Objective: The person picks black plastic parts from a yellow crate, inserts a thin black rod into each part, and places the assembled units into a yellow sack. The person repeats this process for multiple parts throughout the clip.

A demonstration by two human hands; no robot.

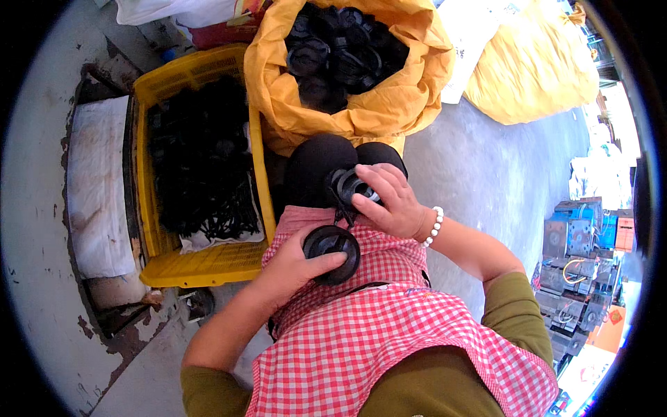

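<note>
My left hand (295,267) grips a round black plastic cap (333,249) over my lap, thumb across its face. My right hand (390,201) holds a second black ring-shaped part (347,185) just above it; a thin black strip links the two pieces. Both hands sit over my knees in dark trousers and a red-and-white checked apron (375,333). A white bead bracelet (434,226) circles my right wrist.
A yellow plastic crate (201,264) full of black trimmings stands to my left. An open yellow sack (389,104) of black round parts stands ahead. Another yellow sack (535,62) lies at the upper right. Stacked metal blocks (573,271) sit on the right, on grey concrete floor.
</note>
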